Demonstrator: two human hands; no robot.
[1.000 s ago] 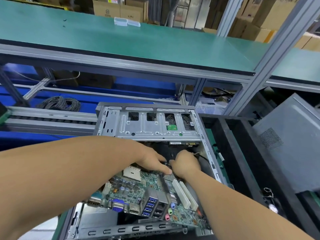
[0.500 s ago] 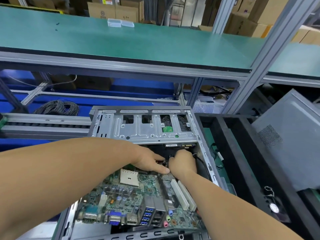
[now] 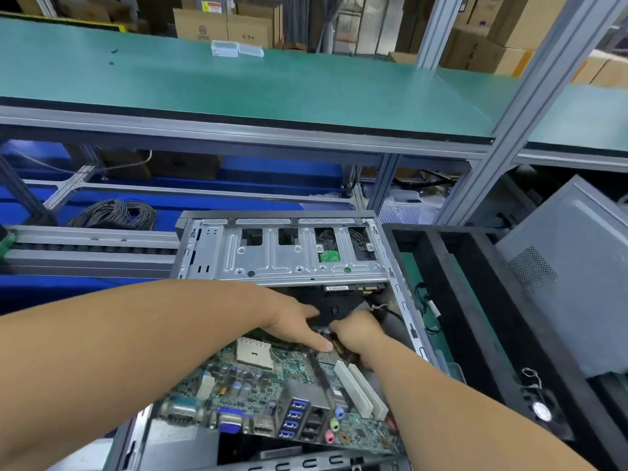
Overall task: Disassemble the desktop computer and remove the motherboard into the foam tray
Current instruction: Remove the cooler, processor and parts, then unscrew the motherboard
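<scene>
Both hands [image 3: 299, 321] [image 3: 356, 329] grip the motherboard's [image 3: 272, 385] far edge inside the opened case [image 3: 282, 256] (foam tray [image 3: 475, 300] waits, unfilled).

Factory workshop, green workbench [image 3: 272, 86], roller conveyor [image 3: 88, 248], stacked cartons [image 3: 227, 27]

Far edge of the motherboard [image 3: 272, 385] covered by both hands, left hand [image 3: 299, 322] and right hand [image 3: 356, 331], so no telling what the fingertips [image 3: 323, 345] press or pinch there. Near rim of the computer case [image 3: 282, 253] cut off by the bottom edge below the forearms; foam tray [image 3: 475, 300] right of the hands partly covered by a grey side panel [image 3: 571, 277]. Board markings too small and blurred to read.
</scene>
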